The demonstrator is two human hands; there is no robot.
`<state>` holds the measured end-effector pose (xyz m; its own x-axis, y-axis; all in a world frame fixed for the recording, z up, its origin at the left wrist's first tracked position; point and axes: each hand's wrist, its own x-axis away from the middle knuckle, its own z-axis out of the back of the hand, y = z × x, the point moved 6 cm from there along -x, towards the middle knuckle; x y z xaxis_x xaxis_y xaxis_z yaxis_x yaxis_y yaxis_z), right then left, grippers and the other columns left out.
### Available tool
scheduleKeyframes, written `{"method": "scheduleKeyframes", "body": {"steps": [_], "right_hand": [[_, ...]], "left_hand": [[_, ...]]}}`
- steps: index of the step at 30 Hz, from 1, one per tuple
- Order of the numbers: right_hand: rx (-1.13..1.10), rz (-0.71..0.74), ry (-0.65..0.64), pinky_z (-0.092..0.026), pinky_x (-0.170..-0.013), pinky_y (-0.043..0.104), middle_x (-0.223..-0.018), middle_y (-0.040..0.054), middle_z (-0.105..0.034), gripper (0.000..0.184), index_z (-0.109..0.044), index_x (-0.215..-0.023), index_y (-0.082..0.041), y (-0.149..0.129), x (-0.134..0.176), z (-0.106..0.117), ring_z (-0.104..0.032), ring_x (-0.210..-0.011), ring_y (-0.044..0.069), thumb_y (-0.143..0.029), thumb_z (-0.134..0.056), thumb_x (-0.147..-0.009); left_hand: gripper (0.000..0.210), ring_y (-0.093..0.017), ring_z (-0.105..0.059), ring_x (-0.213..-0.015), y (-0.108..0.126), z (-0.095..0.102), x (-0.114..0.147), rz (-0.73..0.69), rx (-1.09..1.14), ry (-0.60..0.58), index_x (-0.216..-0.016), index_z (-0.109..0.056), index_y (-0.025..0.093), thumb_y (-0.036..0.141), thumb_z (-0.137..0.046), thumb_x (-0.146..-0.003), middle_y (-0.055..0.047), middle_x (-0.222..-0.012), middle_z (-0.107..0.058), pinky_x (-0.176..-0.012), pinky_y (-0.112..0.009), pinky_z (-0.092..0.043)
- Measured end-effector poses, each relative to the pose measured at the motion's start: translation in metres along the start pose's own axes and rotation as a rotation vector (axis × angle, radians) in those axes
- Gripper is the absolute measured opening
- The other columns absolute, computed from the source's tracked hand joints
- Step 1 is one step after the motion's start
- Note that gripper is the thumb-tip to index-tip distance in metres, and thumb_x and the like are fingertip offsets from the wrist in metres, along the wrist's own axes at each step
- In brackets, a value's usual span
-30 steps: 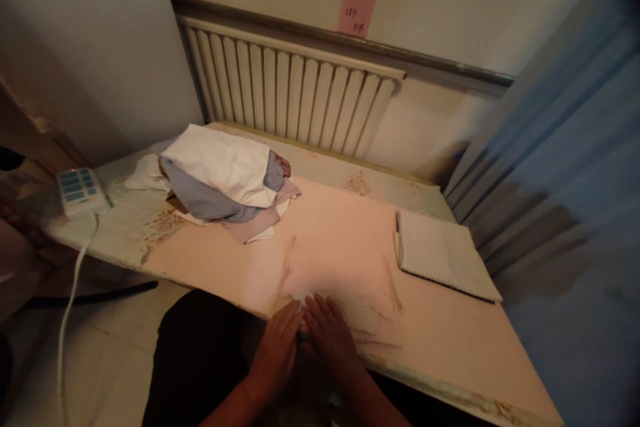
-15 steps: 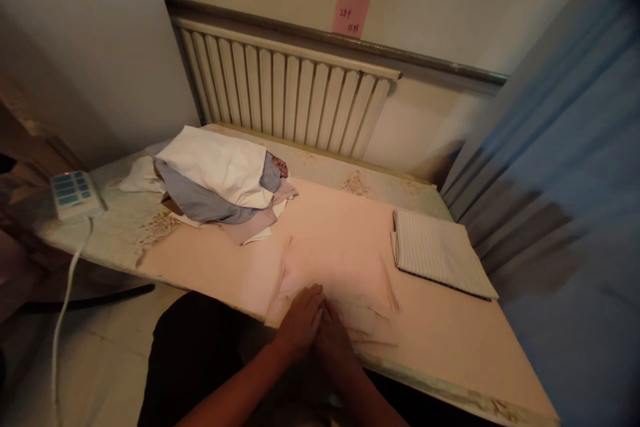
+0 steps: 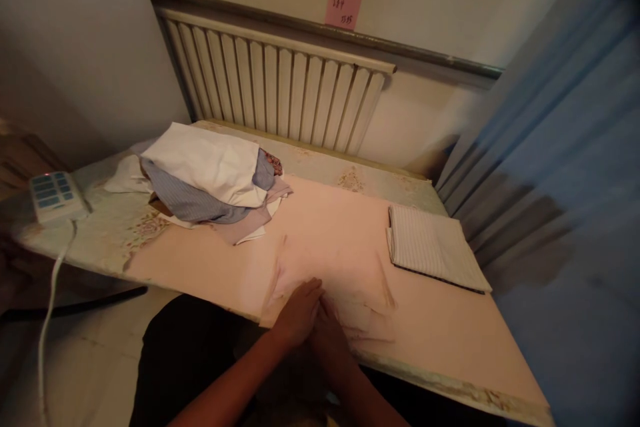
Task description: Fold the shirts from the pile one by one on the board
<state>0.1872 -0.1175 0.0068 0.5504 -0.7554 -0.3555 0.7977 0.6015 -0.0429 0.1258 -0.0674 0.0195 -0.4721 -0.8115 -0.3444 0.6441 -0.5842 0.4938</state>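
Note:
My left hand (image 3: 299, 312) and my right hand (image 3: 330, 335) rest against each other at the near edge of the table. The left fingers are held together and curl loosely toward the right hand. Partly covered by the left, the right hand shows closed fingers; nothing is visible in either hand. Under and beyond them lies a thin, pale pink cloth-like piece (image 3: 334, 273) with creased, layered edges. Its colour blends with the pink sheet (image 3: 450, 333) beneath, so its outline is hard to make out.
A heap of cloths (image 3: 205, 167) sits at the left. Folded striped cloth (image 3: 435, 247) lies at the right. A power strip (image 3: 57, 197) with a white cord is at the far left. Behind are a radiator (image 3: 280, 90) and pink note (image 3: 345, 3); a blue curtain (image 3: 560, 213) hangs right.
The view has shifted slightly, so most things sit a little further left in the picture. Both hands stay together in the same place on the pale pink piece.

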Motion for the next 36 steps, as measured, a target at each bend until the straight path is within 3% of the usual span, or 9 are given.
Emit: {"method": "scheduleKeyframes", "body": {"steps": [12, 23, 28, 36], "right_hand": [[0.033, -0.024, 0.023, -0.033, -0.112, 0.05, -0.121, 0.0146, -0.065, 0.047, -0.054, -0.132, -0.012, 0.009, 0.015, -0.013, -0.048, -0.125, 0.028, -0.014, -0.058, -0.085], [0.006, -0.093, -0.021, -0.033, -0.114, 0.045, -0.139, 0.0138, -0.053, 0.048, -0.049, -0.136, -0.012, 0.014, 0.021, 0.023, -0.032, -0.14, 0.024, -0.015, -0.053, -0.088], [0.012, -0.133, -0.017, -0.034, -0.113, 0.047, -0.142, 0.0147, -0.049, 0.053, -0.047, -0.138, -0.013, 0.019, 0.028, 0.023, -0.035, -0.139, 0.025, -0.018, -0.057, -0.086], [0.031, -0.24, -0.064, -0.027, -0.114, 0.053, -0.148, 0.0125, -0.042, 0.061, -0.041, -0.143, -0.014, 0.033, 0.043, 0.024, -0.033, -0.14, 0.029, -0.021, -0.058, -0.084]], "left_hand": [[0.036, -0.015, -0.052, -0.127, -0.007, 0.0, 0.0, 0.033, 0.077, 0.02, -0.122, -0.061, 0.023, 0.026, -0.036, -0.097, -0.004, -0.134, -0.06, -0.109, -0.041, -0.043], [0.039, -0.016, -0.047, -0.132, -0.003, -0.004, 0.006, -0.031, -0.036, 0.024, -0.132, -0.053, 0.021, 0.029, -0.036, -0.098, -0.006, -0.141, -0.054, -0.112, -0.041, -0.038], [0.039, -0.016, -0.048, -0.131, -0.003, -0.006, 0.006, -0.069, -0.098, 0.067, -0.133, -0.052, 0.022, 0.029, -0.037, -0.098, -0.006, -0.14, -0.055, -0.111, -0.041, -0.039], [0.04, -0.02, -0.043, -0.135, 0.001, -0.012, 0.007, -0.12, -0.232, 0.026, -0.135, -0.049, 0.022, 0.026, -0.04, -0.096, -0.007, -0.145, -0.05, -0.111, -0.043, -0.038]]}}
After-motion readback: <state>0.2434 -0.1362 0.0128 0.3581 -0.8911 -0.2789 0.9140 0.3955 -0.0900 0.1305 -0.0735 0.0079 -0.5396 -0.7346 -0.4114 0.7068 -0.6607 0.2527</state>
